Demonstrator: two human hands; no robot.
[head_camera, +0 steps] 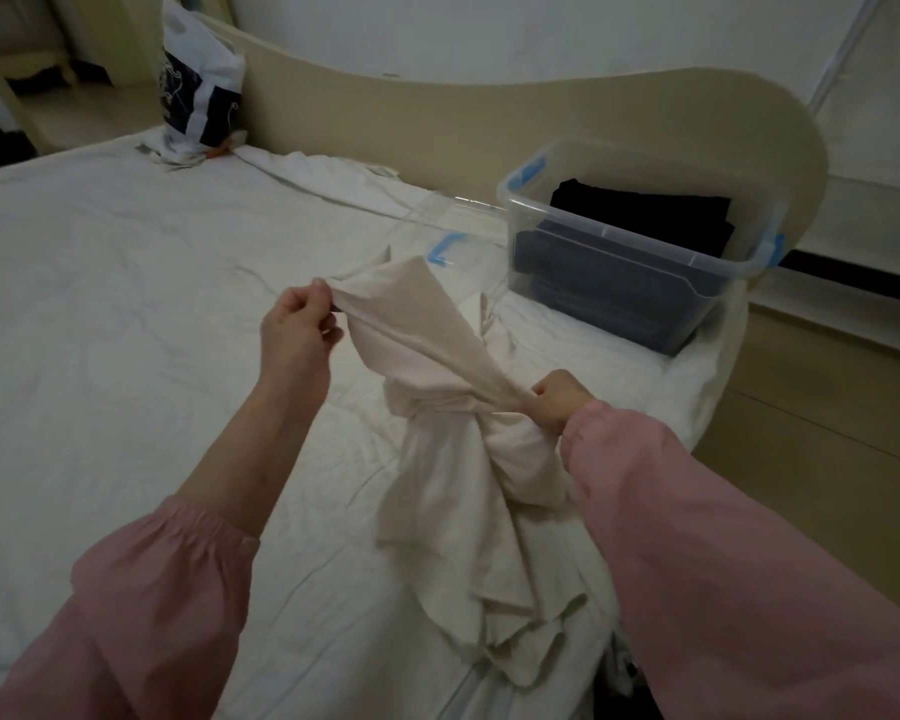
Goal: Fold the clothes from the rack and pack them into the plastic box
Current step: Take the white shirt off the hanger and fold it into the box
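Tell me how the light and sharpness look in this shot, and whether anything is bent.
Head view: dim, flat indoor light, no glare or hard shadows; the wide lens bows the headboard and the wall lines at right; the cream garment, gripped by the left hand and right hand, looks slightly soft; dark clothes in the plastic box lose detail.

The plastic box (640, 241) stands on the bed (100, 314) at its far right corner, against the headboard (437, 122) that runs along the far edge. In the box lie folded clothes (645, 210), stacked. The lid (453, 236) lies flat on the bed just left of the box. A bag (198, 80) leans on the headboard at the far left corner. Before the box, near the right edge, a garment (437, 366) hangs between the left hand (297, 330) and the right hand (559, 397), its lower part trailing on the bed toward the near edge.
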